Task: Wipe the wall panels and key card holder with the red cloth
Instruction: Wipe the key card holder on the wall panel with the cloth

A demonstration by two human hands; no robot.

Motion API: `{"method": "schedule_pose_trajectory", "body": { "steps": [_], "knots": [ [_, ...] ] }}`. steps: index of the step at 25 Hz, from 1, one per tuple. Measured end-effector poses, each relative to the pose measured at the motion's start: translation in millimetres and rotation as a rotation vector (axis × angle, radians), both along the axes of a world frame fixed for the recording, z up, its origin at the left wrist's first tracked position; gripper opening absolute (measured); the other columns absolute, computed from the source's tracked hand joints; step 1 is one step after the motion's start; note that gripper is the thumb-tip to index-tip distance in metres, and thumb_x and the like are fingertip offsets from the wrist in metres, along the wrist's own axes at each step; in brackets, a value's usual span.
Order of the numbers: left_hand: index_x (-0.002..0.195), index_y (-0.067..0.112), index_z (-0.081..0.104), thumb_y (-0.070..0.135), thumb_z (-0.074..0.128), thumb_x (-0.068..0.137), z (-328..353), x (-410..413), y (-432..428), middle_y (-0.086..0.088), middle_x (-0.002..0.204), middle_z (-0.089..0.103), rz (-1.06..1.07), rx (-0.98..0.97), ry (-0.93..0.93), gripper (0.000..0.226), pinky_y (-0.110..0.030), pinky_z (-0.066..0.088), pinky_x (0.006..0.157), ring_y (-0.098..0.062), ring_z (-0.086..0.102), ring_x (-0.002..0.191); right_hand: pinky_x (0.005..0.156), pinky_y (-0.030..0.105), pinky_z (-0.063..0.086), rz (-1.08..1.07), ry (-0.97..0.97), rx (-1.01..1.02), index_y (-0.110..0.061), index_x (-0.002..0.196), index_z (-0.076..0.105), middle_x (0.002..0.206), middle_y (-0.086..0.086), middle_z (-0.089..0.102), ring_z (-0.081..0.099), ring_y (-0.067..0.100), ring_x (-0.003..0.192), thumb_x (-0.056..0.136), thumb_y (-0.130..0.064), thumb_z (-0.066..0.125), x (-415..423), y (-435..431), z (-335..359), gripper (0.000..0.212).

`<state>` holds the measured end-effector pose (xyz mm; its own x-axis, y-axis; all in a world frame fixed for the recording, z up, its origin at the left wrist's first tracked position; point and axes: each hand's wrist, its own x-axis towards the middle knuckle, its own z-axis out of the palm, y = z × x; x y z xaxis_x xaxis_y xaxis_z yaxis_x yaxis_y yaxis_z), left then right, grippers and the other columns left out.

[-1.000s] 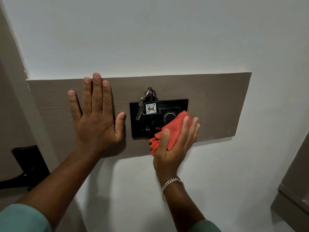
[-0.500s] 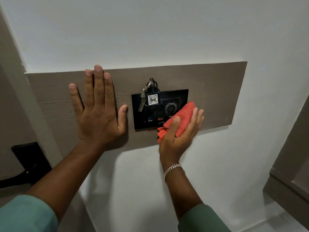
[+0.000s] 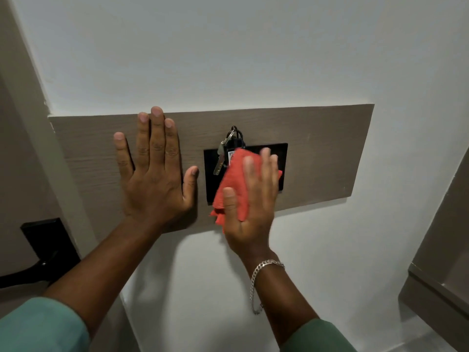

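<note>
A grey-brown wood panel [image 3: 324,153] runs across the white wall. A black key card holder [image 3: 212,174] is set in its middle, with a key fob and keys [image 3: 221,153] hanging from its top. My right hand [image 3: 251,204] presses the red cloth [image 3: 234,179] flat over the holder's middle and right side, hiding the fob's label and the dial. My left hand [image 3: 154,174] lies flat on the panel just left of the holder, fingers spread upward, holding nothing.
A black door handle plate [image 3: 48,240] sits at the lower left on a door beside the wall's corner. A grey-brown ledge or cabinet edge [image 3: 436,283] juts in at the lower right. White wall [image 3: 228,59] surrounds the panel.
My right hand has slid the red cloth left and up, from the holder's lower right corner onto its middle. My left hand has stayed flat on the panel.
</note>
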<state>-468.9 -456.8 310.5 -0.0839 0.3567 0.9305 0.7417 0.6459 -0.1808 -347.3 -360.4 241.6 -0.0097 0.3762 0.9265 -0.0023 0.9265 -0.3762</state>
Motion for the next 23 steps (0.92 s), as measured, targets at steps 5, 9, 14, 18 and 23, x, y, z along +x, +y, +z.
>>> {"method": "schedule_pose_trajectory", "body": {
  "steps": [5,9,14,18,23],
  "knots": [
    [0.152,0.002,0.011,0.047,0.033,0.093,-2.2,0.5,0.9,-0.020,0.160,0.011,0.009,0.011,0.002,0.077,-0.055,-0.001,0.119,-0.034,0.008,0.149,0.123,0.061,0.019,-0.045,0.099,-0.156,-0.016,0.149,0.035,0.164,0.012,0.023,0.010,0.025,0.157,0.101,-0.046,0.039,-7.5,6.3,-7.5,0.056],
    [0.152,0.002,0.011,0.048,0.032,0.094,-0.2,0.1,1.0,-0.020,0.161,0.011,-0.012,0.012,0.007,0.078,-0.054,-0.004,0.119,-0.033,0.007,0.150,0.125,0.057,0.018,-0.092,-0.020,-0.012,-0.019,0.150,0.031,0.164,0.013,0.021,0.009,0.029,0.156,0.098,-0.041,0.046,-13.9,-1.2,-3.7,0.058],
    [0.153,0.002,0.011,0.048,0.032,0.093,-1.6,1.6,1.8,-0.020,0.161,0.011,0.008,0.010,-0.001,0.078,-0.052,-0.006,0.120,-0.031,0.005,0.150,0.120,0.064,0.022,-0.024,0.100,-0.166,-0.019,0.149,0.035,0.164,0.015,0.023,0.011,0.027,0.156,0.099,-0.051,0.040,-0.8,16.2,0.5,0.059],
    [0.153,0.002,0.008,0.049,0.034,0.093,-1.2,0.6,-0.7,-0.021,0.161,0.009,0.004,-0.014,-0.020,0.080,-0.054,-0.006,0.119,-0.032,0.003,0.150,0.126,0.052,0.014,-0.135,-0.145,0.149,-0.016,0.146,0.035,0.161,0.018,0.024,0.012,0.033,0.155,0.096,-0.048,0.047,5.3,24.6,-4.4,0.061],
    [0.152,0.001,0.010,0.050,0.035,0.092,-1.8,1.1,3.3,-0.021,0.161,0.009,0.007,-0.030,-0.012,0.082,-0.056,-0.004,0.118,-0.029,-0.001,0.149,0.122,0.062,0.020,-0.097,-0.055,0.077,-0.015,0.145,0.038,0.161,0.015,0.026,0.011,0.026,0.156,0.097,-0.047,0.044,20.4,52.9,7.8,0.058]
  ]
}}
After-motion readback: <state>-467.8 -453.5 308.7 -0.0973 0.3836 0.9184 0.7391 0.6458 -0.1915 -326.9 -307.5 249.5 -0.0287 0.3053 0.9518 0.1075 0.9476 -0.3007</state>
